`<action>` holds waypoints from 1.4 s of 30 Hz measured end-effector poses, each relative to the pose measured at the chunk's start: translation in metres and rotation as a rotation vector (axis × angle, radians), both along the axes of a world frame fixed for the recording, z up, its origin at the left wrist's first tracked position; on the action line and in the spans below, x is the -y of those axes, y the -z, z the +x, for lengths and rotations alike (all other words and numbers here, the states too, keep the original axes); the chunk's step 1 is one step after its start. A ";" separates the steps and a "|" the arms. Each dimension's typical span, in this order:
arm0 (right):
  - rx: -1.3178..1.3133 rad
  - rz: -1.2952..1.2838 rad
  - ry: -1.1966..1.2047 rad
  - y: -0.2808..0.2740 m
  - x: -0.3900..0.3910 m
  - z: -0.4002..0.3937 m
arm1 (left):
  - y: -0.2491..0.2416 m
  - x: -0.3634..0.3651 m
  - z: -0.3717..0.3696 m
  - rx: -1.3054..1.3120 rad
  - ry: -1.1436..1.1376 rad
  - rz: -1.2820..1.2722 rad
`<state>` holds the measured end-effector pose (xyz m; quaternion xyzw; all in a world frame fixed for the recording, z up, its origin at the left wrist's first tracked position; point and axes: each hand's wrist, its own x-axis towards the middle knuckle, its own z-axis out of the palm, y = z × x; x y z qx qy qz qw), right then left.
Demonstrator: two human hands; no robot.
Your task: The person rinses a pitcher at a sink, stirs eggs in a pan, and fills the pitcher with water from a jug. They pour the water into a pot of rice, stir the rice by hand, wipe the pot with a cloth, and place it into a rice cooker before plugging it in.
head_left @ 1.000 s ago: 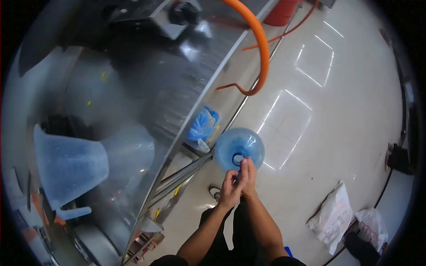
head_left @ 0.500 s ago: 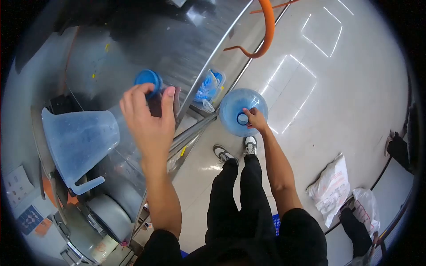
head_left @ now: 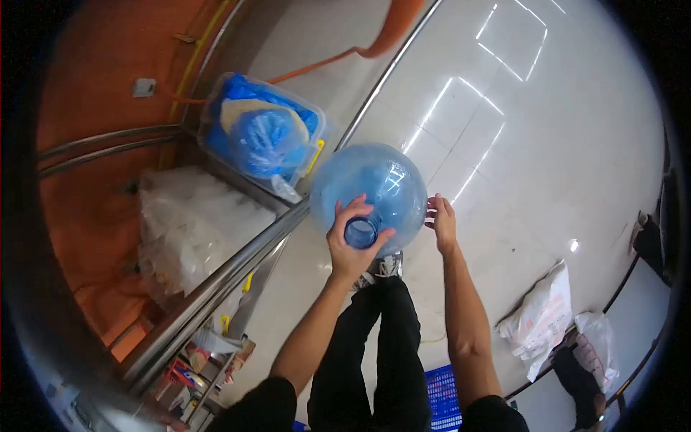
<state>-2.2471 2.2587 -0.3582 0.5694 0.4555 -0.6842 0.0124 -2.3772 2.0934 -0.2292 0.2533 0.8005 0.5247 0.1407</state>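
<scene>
A large clear blue water jug (head_left: 399,176) stands close in front of my feet, its neck facing up toward me. Fingers and thumb of my left hand (head_left: 351,241) curl around the jug's open neck (head_left: 361,231). Along the jug's right side is my right hand (head_left: 443,222), its fingers apart and their tips right at the wall, not wrapped round anything.
Metal rails (head_left: 237,270) run along the left, near a plastic bin (head_left: 313,119) of blue bags. A big clear plastic bag (head_left: 194,223) lies on the lower shelf. White sacks (head_left: 540,313) sit at right; a blue crate (head_left: 443,396) is behind my legs.
My left hand has left the counter with the blue cap and taken the jug's neck. My right hand has let go of the neck and moved to the jug's side. The jug appears nearer.
</scene>
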 end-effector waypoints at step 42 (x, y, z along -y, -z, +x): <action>-0.602 -0.150 0.559 -0.506 0.069 0.201 | -0.566 0.117 0.038 0.337 0.107 0.300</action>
